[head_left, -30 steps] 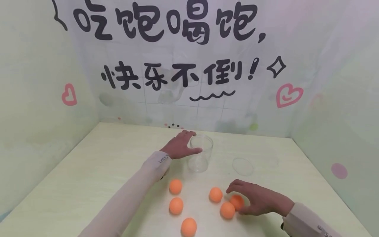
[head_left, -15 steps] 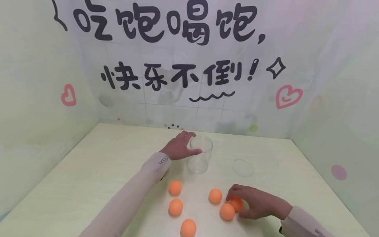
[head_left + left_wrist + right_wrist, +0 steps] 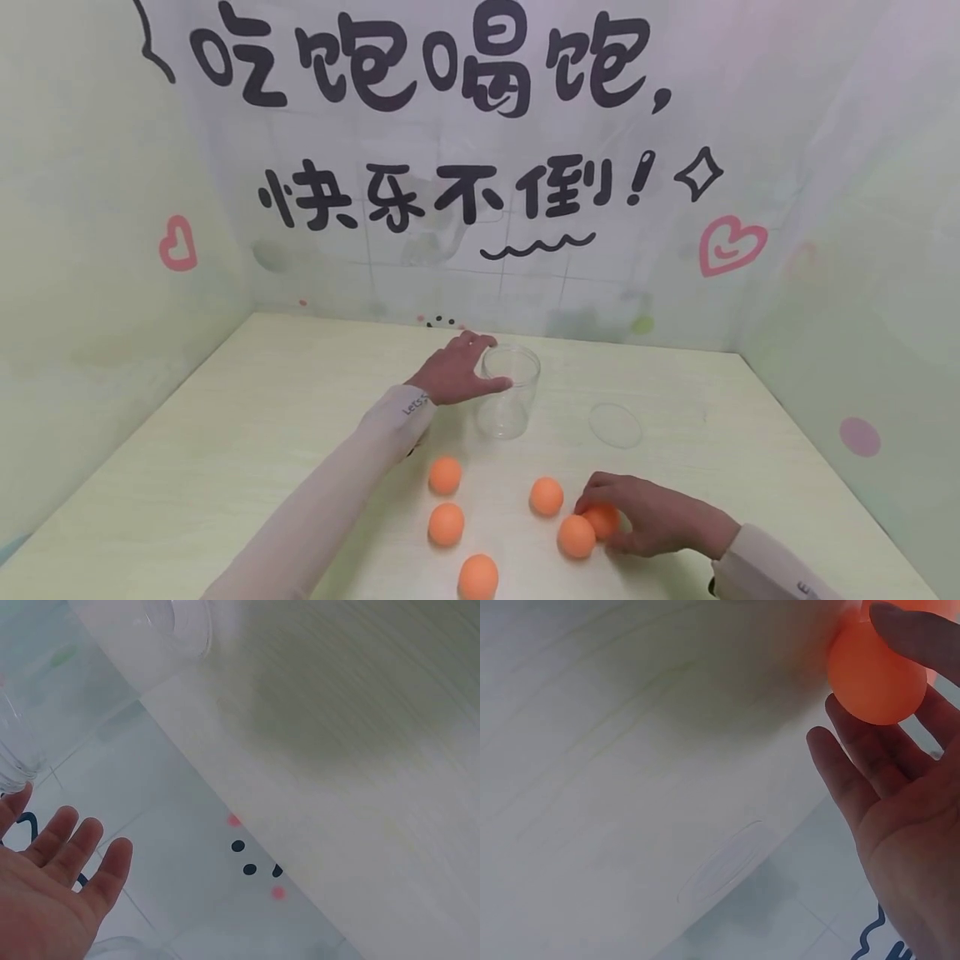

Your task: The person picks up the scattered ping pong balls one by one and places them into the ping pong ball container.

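A clear jar stands upright on the table, with no ball visible in it. My left hand spans its rim from the left, thumb in front and fingers behind. In the left wrist view, one fingertip meets the jar's rim; the other fingers stay apart from it. At the right, my right hand pinches an orange ping-pong ball between thumb and fingers, low at the table. A second ball touches or nearly touches the held one. Farther left is a third ball.
More orange balls lie in a loose column below the left hand: an upper one, a middle one and a near one. A thin clear disc lies flat right of the jar. Printed walls enclose the pale table.
My right hand has lowered slightly and its fingers have closed in on the orange ball. The left hand and the jar have stayed put.
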Demonstrator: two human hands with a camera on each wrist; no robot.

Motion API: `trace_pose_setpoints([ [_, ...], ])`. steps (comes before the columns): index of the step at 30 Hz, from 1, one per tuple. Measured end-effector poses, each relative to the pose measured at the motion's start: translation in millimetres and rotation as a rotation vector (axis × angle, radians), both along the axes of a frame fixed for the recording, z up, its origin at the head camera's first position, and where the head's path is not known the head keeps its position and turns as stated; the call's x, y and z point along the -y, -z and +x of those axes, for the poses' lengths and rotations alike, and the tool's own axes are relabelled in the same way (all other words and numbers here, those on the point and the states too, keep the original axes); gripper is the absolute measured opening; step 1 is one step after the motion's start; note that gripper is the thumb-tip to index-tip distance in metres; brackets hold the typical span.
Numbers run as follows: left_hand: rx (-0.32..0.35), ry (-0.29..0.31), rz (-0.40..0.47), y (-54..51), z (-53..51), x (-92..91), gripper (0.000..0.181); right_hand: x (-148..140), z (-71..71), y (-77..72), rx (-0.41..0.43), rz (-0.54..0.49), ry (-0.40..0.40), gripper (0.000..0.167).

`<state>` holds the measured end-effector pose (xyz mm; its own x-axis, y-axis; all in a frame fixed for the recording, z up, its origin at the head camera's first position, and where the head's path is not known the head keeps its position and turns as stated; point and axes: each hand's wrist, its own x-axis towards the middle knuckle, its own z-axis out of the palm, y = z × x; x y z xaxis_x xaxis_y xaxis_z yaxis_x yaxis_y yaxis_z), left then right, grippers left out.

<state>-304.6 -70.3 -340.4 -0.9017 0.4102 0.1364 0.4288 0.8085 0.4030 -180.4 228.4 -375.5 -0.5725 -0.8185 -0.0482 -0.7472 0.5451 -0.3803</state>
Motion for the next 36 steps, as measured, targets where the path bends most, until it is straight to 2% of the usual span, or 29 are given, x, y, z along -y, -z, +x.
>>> trace_pose_setpoints([
  [5, 0.004, -0.005, -0.005, -0.2, 1.2, 0.2, 0.071, -1, -0.4, 0.0, -0.021, -0.005, -0.019, 0.032],
  [12, 0.003, -0.002, 0.005, -2.5, 3.0, -0.3, 0.070, -1, -2.7, -4.7, -0.037, 0.004, -0.022, 0.033],
  [18, 0.010, -0.002, 0.009, -3.2, 3.9, -0.3, 0.071, -2, -8.7, -19.1, -0.067, 0.003, -0.020, 0.036],
  [25, -0.011, -0.004, -0.005, 0.2, 2.0, 3.4, 0.070, 3, -16.6, -39.5, -0.104, 0.025, 0.000, 0.034],
  [32, 0.001, -0.004, 0.003, 0.9, 1.4, 2.5, 0.072, 8, -20.9, -48.1, -0.122, 0.020, 0.008, 0.034],
  [36, -0.013, 0.005, 0.005, 1.7, 0.3, 0.6, 0.071, 8, -24.2, -50.9, -0.138, 0.019, 0.014, 0.035],
])
